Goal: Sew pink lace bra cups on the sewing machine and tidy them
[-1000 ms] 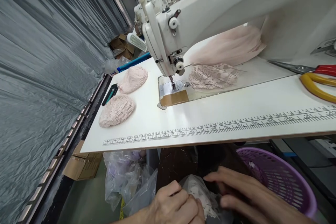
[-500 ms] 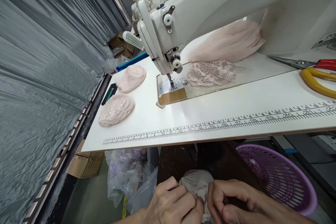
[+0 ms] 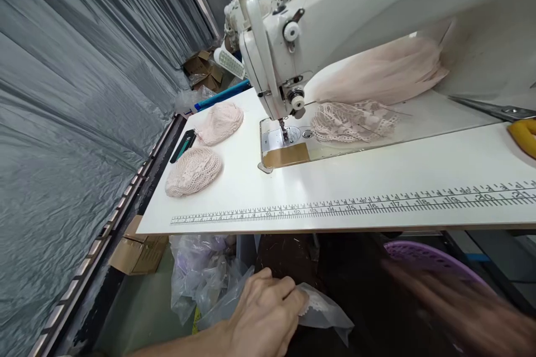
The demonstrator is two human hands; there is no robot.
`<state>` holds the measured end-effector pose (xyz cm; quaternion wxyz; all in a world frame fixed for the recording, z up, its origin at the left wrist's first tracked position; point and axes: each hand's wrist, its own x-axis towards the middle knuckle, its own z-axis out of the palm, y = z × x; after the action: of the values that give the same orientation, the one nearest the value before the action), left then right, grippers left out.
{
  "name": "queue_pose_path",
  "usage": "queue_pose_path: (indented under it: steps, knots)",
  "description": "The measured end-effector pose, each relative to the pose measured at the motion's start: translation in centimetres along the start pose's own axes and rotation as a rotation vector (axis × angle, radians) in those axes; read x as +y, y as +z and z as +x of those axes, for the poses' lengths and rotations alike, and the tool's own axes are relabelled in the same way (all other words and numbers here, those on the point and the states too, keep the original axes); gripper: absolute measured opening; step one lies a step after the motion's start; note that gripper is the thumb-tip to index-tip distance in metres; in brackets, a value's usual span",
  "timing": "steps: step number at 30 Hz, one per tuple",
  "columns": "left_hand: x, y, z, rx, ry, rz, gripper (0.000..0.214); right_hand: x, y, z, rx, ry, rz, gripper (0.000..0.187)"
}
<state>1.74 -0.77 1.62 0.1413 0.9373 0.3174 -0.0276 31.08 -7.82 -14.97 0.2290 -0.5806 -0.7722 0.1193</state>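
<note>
Below the table's front edge, my left hand [image 3: 268, 309] is closed on a pale sheer lace piece [image 3: 324, 312]; its loose, see-through end sticks out to the right. My right hand [image 3: 464, 295] is smeared by motion, apart from the lace and in front of a purple plastic basket [image 3: 435, 256]. Its fingers cannot be made out. On the tabletop at left lie two pale pink lace cups [image 3: 195, 172] [image 3: 221, 124]. Another crumpled lace piece [image 3: 352, 122] rests right of the sewing machine's needle [image 3: 285, 131].
The white sewing machine [image 3: 268, 50] spans the table [image 3: 234, 189], whose front carries a printed ruler [image 3: 347, 209]. Pink tulle [image 3: 385, 70] is under its arm. Scissors [image 3: 498, 109] lie at right, a black-and-green object [image 3: 183, 146] at left. Plastic bags [image 3: 201, 273] hang below.
My right hand has let go of the lace and swung right toward the basket. My left hand keeps hold of the lace. The whole view has shifted slightly.
</note>
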Motion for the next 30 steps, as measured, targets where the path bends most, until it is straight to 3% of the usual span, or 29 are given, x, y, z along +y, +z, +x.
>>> queue_pose_path:
  steps: [3, 5, 7, 9, 11, 13, 17, 20, 24, 27, 30]
  knots:
    - [-0.1, -0.7, 0.5, -0.218, -0.189, -0.197, 0.021, -6.7, -0.9, 3.0, -0.096, -0.124, 0.265, 0.068]
    - [-0.4, -1.5, 0.9, -0.290, -0.297, -0.359, 0.017, -10.5, -1.6, 5.2, -0.106, -0.173, 0.423, 0.056]
    - [-0.9, -2.3, 1.1, -0.346, -0.380, -0.535, 0.012, -12.4, -2.3, 6.9, -0.113, -0.106, 0.546, 0.027]
    - [-1.6, -2.6, 1.0, -0.347, -0.415, -0.739, 0.014, -12.3, -2.8, 8.0, -0.249, -0.004, 0.679, 0.022]
    - [-2.3, -2.2, 0.7, -0.314, -0.397, -0.998, 0.015, -11.1, -3.2, 8.4, -0.469, 0.082, 0.789, 0.031]
    - [-2.7, -1.1, 0.3, -0.317, -0.404, -1.271, 0.015, -9.7, -3.6, 8.1, -0.598, 0.173, 0.839, 0.034]
    - [-2.8, 1.0, 0.1, -0.407, -0.552, -1.575, 0.031, -8.7, -4.1, 6.4, -0.535, 0.250, 0.957, 0.030]
    - [-2.8, 1.5, 0.3, -0.418, -0.613, -1.589, 0.041, -9.3, -4.4, 6.0, -0.443, 0.097, 0.995, 0.027]
    - [-2.8, 1.3, 0.5, -0.398, -0.629, -1.578, 0.044, -11.0, -4.6, 7.4, -0.294, -0.130, 0.820, 0.013]
    - [-2.9, 1.1, 0.5, -0.386, -0.620, -1.567, 0.043, -11.6, -4.9, 8.4, -0.210, -0.160, 0.734, 0.018]
    - [-3.0, 0.9, 0.5, -0.378, -0.631, -1.564, 0.041, -9.5, -4.9, 7.7, -0.241, -0.126, 0.799, 0.024]
